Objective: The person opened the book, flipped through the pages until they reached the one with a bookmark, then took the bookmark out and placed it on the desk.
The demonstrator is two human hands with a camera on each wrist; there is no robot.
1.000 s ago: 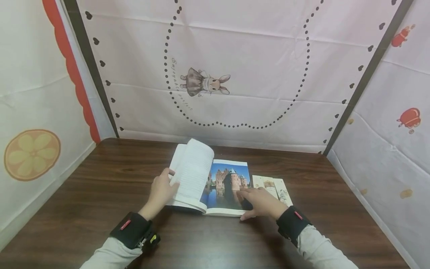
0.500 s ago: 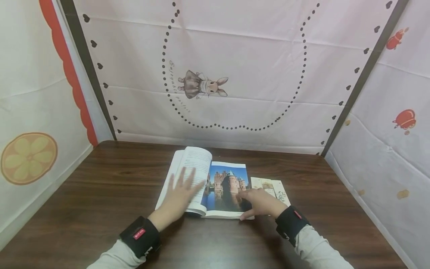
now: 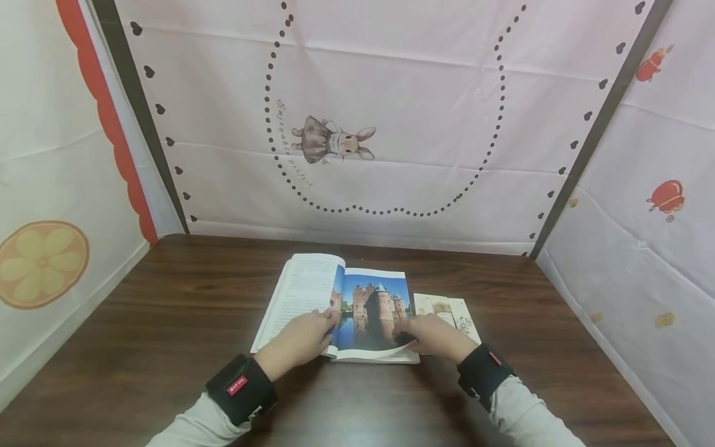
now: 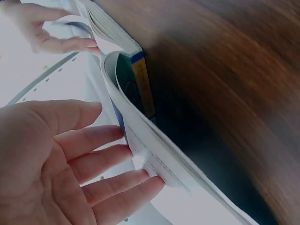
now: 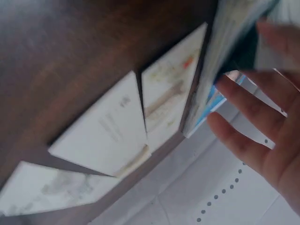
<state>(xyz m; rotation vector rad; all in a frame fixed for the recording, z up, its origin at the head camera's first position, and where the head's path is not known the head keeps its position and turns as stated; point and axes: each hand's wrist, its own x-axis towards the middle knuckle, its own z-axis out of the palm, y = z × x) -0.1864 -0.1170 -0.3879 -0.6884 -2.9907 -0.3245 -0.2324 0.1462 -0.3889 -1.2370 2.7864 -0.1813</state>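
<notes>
An open book [image 3: 371,310] lies on the table, its right page filled by a castle photo and its left page [image 3: 304,279] printed with text. My left hand [image 3: 301,335] lies over the lower left page near the spine, with fingers extended; in the left wrist view its fingertips [image 4: 154,183] touch the bowed page. At the book's lower right corner, my right hand [image 3: 438,335] pinches a page edge between thumb and fingers, and that corner curls up a little. The right wrist view has the hand [image 5: 262,117] blurred at the book's edge.
Beside the book, partly behind my right hand, lie cream illustrated cards [image 3: 460,313]; three pieces show in the right wrist view, including a white card [image 5: 105,124]. The brown wooden table [image 3: 184,298] meets printed cloth walls [image 3: 419,136] at the back and sides.
My left hand has gone from the raised left pages' outer edge, across them, to near the spine. Those pages now lie flatter. The right hand's fingers have drawn in at the page corner, which now lifts.
</notes>
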